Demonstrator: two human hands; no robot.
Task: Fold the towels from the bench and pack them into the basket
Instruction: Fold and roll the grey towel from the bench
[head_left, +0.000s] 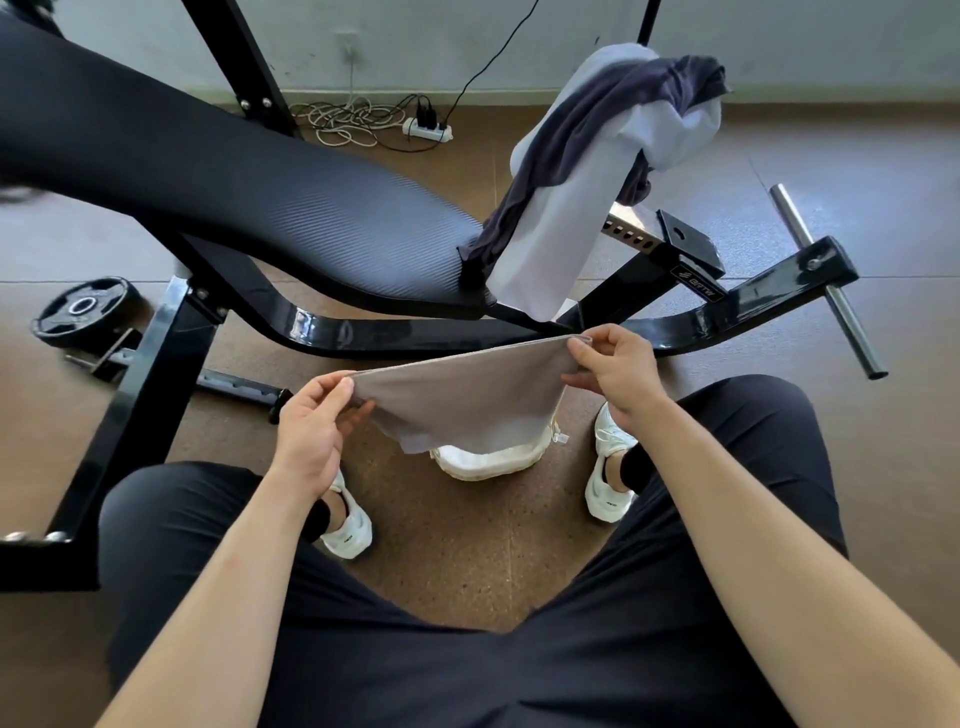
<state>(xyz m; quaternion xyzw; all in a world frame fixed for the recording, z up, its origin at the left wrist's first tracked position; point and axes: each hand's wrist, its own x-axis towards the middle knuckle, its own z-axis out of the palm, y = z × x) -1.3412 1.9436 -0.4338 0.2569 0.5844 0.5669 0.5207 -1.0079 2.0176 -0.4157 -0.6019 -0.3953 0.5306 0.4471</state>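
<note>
Pinches grey towel (462, 400) at both top corners: left hand (311, 431) closed on the left corner, right hand (615, 374) closed on the right corner, farther and higher. Holds it spread in the air, hanging over basket (483, 465) on floor (467, 545) between the feet.

Probably risks a crooked fold, with top edge slanted, middle slack and lower edge uneven. May lose a corner too, given only fingertip pinches and no surface beneath; would then land unfolded, half in basket or on floor. Might also catch the hanging edge on basket rim when lowering. At far right end of bench (234, 176), dark towel (597, 119) and white towel (561, 228) draped loosely, hanging off the end; could slide to floor if tugged carelessly.

Hides most of basket behind grey towel: only near rim and a bit of right side showing, contents unreadable beyond something white. Single layer or already doubled: impossible to tell. Number of towels in the bench heap unclear too, with overlapping folds. Bench cut off at left and top.
</note>
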